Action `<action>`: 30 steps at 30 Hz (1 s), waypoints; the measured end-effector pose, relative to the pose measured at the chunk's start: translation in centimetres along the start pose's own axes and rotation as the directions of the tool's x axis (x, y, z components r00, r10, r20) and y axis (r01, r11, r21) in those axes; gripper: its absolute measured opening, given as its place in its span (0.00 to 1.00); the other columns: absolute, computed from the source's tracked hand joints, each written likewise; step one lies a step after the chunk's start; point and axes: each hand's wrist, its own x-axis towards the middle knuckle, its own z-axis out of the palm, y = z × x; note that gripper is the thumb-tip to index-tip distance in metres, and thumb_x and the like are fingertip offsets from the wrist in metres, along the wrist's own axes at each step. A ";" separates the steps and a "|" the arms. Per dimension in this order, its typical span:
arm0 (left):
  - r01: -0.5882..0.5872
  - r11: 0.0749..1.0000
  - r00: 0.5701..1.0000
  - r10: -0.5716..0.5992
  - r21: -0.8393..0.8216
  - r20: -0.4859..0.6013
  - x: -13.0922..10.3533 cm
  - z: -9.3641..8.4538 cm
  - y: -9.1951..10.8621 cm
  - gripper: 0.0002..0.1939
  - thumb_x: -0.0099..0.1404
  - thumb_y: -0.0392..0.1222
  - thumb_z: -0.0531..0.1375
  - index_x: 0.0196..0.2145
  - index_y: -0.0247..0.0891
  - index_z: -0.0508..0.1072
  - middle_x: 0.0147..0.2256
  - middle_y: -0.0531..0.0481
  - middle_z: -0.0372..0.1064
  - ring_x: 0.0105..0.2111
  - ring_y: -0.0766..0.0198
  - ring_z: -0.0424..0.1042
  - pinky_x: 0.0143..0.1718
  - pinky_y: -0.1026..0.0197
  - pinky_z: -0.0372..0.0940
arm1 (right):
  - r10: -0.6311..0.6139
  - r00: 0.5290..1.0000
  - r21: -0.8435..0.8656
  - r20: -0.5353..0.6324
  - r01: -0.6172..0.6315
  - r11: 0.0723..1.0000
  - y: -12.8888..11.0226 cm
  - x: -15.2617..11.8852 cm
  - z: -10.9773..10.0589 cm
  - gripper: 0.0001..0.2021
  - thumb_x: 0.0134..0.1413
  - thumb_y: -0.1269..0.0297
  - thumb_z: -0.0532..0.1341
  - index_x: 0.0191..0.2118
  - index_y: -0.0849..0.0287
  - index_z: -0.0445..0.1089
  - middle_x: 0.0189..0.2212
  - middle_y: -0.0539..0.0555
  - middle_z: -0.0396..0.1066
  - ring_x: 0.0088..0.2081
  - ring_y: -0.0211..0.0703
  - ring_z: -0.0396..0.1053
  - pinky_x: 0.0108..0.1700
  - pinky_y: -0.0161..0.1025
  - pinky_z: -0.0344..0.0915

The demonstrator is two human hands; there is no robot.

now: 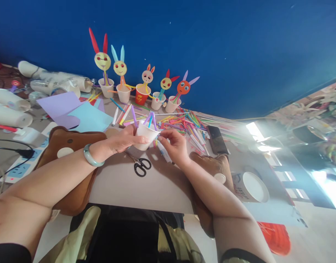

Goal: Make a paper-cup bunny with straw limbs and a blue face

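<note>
My left hand (126, 138) wraps round a white paper cup (146, 135), tilted above the table, with its thumb on the cup's side. Purple and blue straws or strips (150, 119) stick up out of the cup. At the cup's right rim is my right hand (174, 143), its thumb and index finger pinched together; what they hold, if anything, is too small to make out. Black-handled scissors (142, 167) lie on the table just below the cup.
Several cups with rabbit-faced figures (120, 68) line the blue wall. Coloured strips (184, 122), markers and a phone (217, 140) lie beyond my hands. Brown cushions (70, 179) flank my arms. Purple and blue paper (92, 117) and a power strip (22, 170) are at the left.
</note>
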 end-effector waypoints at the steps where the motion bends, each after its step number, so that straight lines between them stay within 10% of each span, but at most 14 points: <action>1: 0.006 1.000 1.000 -0.006 -0.025 0.003 0.0 0.1 0.0 0.28 0.52 0.48 0.72 0.49 0.35 0.73 0.43 0.43 0.77 0.43 0.55 0.75 0.41 0.59 0.69 | 0.071 0.997 0.119 -0.011 -0.069 0.991 0.1 0.0 0.1 0.12 0.52 0.55 0.71 0.37 0.55 0.73 0.33 0.50 0.75 0.34 0.40 0.71 0.40 0.40 0.70; 10: 0.004 0.986 1.000 -0.004 -0.164 -0.001 -0.1 1.1 0.1 0.29 0.48 0.46 0.76 0.45 0.33 0.77 0.44 0.38 0.79 0.47 0.48 0.75 0.48 0.50 0.69 | 0.345 0.938 0.620 0.039 -0.293 0.727 -0.4 0.5 0.6 0.15 0.41 0.57 0.76 0.34 0.53 0.74 0.28 0.45 0.75 0.28 0.34 0.69 0.37 0.37 0.69; 30: -0.030 0.992 0.980 0.005 0.124 0.198 -0.8 0.7 0.3 0.29 0.59 0.49 0.70 0.55 0.37 0.73 0.49 0.42 0.75 0.49 0.53 0.73 0.48 0.56 0.68 | 0.365 0.931 0.658 0.029 -0.293 0.694 -1.2 0.6 0.5 0.17 0.36 0.58 0.78 0.30 0.54 0.73 0.25 0.44 0.69 0.25 0.31 0.60 0.28 0.34 0.59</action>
